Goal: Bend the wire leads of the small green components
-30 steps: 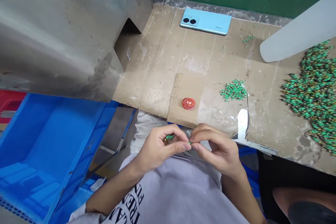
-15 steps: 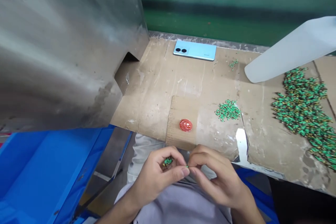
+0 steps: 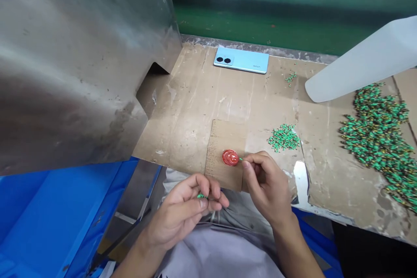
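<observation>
1. The right hand [image 3: 269, 186] pinches 1 small green piece [image 3: 240, 159] between thumb and index finger, at the right edge of a glossy red dab [image 3: 230, 157]; whether they touch, I cannot tell.
2. The left hand [image 3: 187, 213] is loosely curled, palm partly up, around a few loose green bits [image 3: 201, 196], above the person's lap and just off the near edge of the surface [image 3: 182, 113].
3. The red dab sits on a cardboard piece [image 3: 224, 178] at that edge.
4. To the right lie a small green pile [image 3: 283, 137] and, farther off, a much larger pile [image 3: 379, 139]. A light blue phone [image 3: 244, 60] lies at the back.
5. Possible trouble: so tiny a piece could slip or twist if the pinch loosens or presses unevenly.
6. A fingertip straying too close to the dab could get smeared, if it is wet, as its shine suggests.
7. Bits could drop into the lap if the left fingers spread further.
</observation>
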Action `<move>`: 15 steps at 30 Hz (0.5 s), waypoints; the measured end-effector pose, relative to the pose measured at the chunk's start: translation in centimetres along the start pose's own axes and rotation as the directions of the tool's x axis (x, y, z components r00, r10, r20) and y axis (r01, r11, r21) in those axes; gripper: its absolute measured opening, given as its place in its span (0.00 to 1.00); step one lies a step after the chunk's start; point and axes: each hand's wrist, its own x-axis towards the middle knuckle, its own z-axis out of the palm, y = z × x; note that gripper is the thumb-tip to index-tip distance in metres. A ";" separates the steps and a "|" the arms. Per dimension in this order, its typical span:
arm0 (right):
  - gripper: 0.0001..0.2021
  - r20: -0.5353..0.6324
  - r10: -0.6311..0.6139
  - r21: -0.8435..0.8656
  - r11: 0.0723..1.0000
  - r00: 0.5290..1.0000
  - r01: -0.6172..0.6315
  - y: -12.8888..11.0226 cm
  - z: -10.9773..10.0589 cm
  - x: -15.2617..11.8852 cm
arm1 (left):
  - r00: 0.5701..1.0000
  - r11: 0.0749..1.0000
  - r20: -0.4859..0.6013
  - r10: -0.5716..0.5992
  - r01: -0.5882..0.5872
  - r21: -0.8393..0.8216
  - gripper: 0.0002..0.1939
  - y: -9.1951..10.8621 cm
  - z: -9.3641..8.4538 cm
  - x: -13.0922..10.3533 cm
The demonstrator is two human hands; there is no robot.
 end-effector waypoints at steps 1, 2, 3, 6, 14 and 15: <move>0.06 0.010 -0.008 -0.018 1.000 1.000 0.008 0.0 0.1 0.0 | 1.000 1.000 -0.012 0.005 -0.005 0.001 0.06 0.1 0.0 -0.1; 0.06 0.018 -0.015 -0.030 0.999 1.000 0.016 0.0 0.1 0.0 | 1.000 1.000 -0.023 0.006 -0.006 0.000 0.06 0.3 -0.1 -0.2; 0.06 0.024 -0.020 -0.038 0.999 1.000 0.021 0.0 0.1 0.0 | 0.999 1.000 -0.031 0.007 -0.007 -0.002 0.06 0.4 -0.1 -0.2; 0.06 0.032 -0.022 -0.042 0.999 0.999 0.023 0.1 0.2 0.0 | 1.000 1.000 -0.025 -0.002 0.002 0.002 0.08 0.7 -0.3 -0.3; 0.06 0.034 -0.017 -0.042 0.999 0.999 0.019 0.2 0.1 0.0 | 0.999 1.000 0.029 -0.018 0.018 0.008 0.06 0.9 -0.3 -0.1; 0.06 0.034 -0.024 -0.049 0.998 0.999 0.026 0.2 0.1 0.0 | 0.999 1.000 0.026 -0.023 0.023 0.011 0.05 0.9 -0.3 -0.1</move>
